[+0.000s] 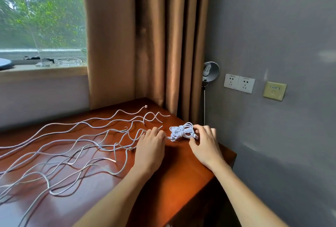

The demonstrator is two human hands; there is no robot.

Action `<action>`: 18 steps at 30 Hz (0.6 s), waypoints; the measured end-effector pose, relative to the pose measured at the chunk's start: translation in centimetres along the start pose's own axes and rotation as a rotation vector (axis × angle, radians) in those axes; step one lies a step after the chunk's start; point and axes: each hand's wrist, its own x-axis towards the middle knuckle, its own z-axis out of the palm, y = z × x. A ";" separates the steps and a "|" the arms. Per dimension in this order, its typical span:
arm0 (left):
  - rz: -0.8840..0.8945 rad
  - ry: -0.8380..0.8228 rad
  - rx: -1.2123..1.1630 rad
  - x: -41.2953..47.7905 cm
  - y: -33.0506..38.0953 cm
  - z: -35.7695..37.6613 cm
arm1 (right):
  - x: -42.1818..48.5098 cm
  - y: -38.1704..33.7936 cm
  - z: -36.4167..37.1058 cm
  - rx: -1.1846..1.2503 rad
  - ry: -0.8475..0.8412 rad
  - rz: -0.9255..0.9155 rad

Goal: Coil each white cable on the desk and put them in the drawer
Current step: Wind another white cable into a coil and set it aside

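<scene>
In the upper left of the frame a window (41,17) looks out on green trees, with a glass ashtray (68,61) on its sill. Below it, the lower left and centre of the frame are taken up by the reddish-brown tabletop (178,181). Several loose cables (72,144) lie on it in long wavy lines, crossing one another, their far ends reaching toward the brown curtain (145,35) that hangs at upper centre.

Just right of the loose cables, at the middle of the frame, the left hand (151,146) lies palm down over the strands. Its fingers (161,134) are bent, and the tips close on the short tail that leads out of the coiled cable (181,131). That coiled cable is a small, untidy white bundle on the tabletop near its far right edge, between the two hands.

The right hand (205,144) sits at the bundle's right side. Its fingers are curled over the loops and the thumb is tucked under, so it holds the bundle; a plug shows just beside the thumb.

Further right, against the grey wall, stand a round lamp (211,71), a pair of white sockets (239,83) and a beige wall plate (274,91).
</scene>
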 end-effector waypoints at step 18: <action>-0.022 0.006 -0.034 -2.4 1.7 -9.0 | -3.9 -6.3 -2.1 -0.136 -0.037 -0.278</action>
